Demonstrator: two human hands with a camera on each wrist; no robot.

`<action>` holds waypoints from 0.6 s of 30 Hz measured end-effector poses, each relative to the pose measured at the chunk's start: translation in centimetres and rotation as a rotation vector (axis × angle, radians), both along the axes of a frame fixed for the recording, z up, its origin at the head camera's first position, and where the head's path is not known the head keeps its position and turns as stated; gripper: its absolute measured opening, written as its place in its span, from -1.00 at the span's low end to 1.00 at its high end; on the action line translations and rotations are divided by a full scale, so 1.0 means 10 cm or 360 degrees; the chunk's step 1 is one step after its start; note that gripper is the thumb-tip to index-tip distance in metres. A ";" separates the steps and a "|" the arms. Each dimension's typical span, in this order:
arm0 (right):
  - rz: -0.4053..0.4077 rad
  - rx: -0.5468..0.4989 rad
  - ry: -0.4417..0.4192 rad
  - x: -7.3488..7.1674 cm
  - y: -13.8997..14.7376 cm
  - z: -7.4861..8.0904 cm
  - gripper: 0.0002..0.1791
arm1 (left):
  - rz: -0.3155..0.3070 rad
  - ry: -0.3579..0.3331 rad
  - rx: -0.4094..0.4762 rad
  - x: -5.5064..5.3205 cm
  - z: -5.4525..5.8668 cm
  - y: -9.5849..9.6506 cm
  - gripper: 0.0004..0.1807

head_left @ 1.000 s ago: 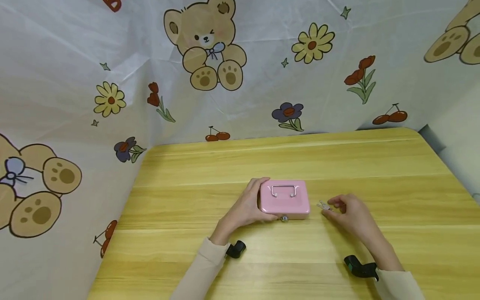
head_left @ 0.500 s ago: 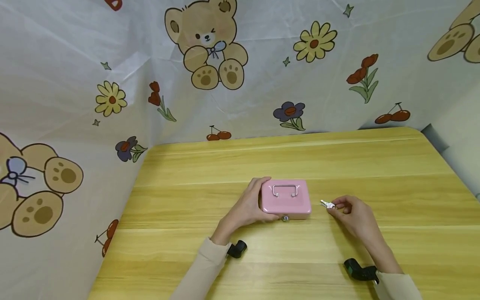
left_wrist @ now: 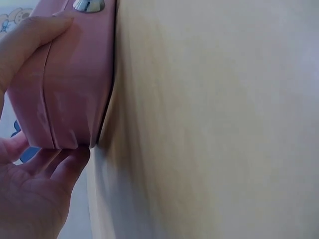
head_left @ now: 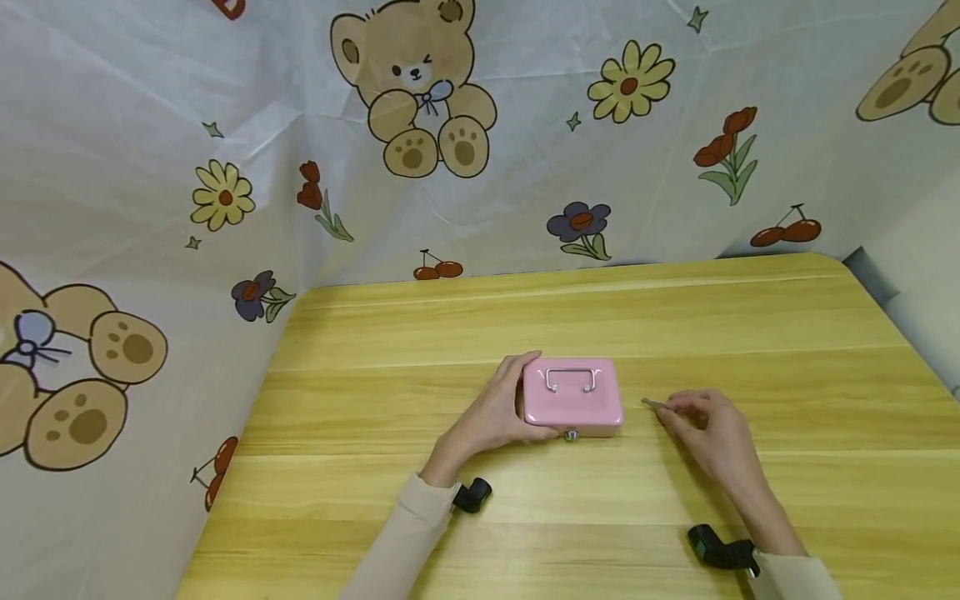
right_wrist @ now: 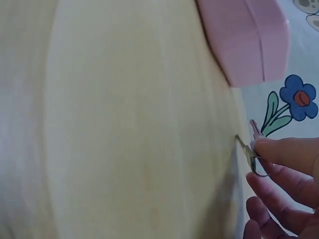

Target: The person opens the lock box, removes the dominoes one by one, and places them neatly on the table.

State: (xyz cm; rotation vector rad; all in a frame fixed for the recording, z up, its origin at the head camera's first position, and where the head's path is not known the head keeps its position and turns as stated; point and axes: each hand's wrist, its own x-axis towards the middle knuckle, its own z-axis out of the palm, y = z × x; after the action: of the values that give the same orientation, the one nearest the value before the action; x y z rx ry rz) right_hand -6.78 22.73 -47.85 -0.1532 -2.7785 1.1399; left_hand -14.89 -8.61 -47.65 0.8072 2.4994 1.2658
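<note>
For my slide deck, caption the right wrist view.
Right hand pinching two small keys near a closed pink cash box on a wood-grain table.

gap right of pink box (head_left: 572, 398); fingers (left_wrist: 74, 167) block left

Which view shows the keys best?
Right wrist: the keys appear largest, two blades distinct, pinched in the right hand. Head view shows them tiny, right of the pink box; left wrist doesn't show them.
</note>
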 end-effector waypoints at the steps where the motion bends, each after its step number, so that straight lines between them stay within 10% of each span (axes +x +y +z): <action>1: -0.0018 -0.0024 0.0010 0.01 -0.01 0.01 -0.83 | -0.0017 -0.0007 -0.0002 0.00 0.00 -0.01 0.30; 18: -0.0096 -0.0323 0.0179 0.20 -0.27 0.29 -0.81 | -0.0082 -0.0003 -0.0038 -0.02 -0.02 -0.06 0.38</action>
State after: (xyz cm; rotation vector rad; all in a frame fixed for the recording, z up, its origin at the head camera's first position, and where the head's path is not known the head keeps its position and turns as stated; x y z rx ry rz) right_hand -4.77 20.01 -44.96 -0.1856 -2.5404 1.3691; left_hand -15.14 -9.17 -47.83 0.8585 2.4713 1.2171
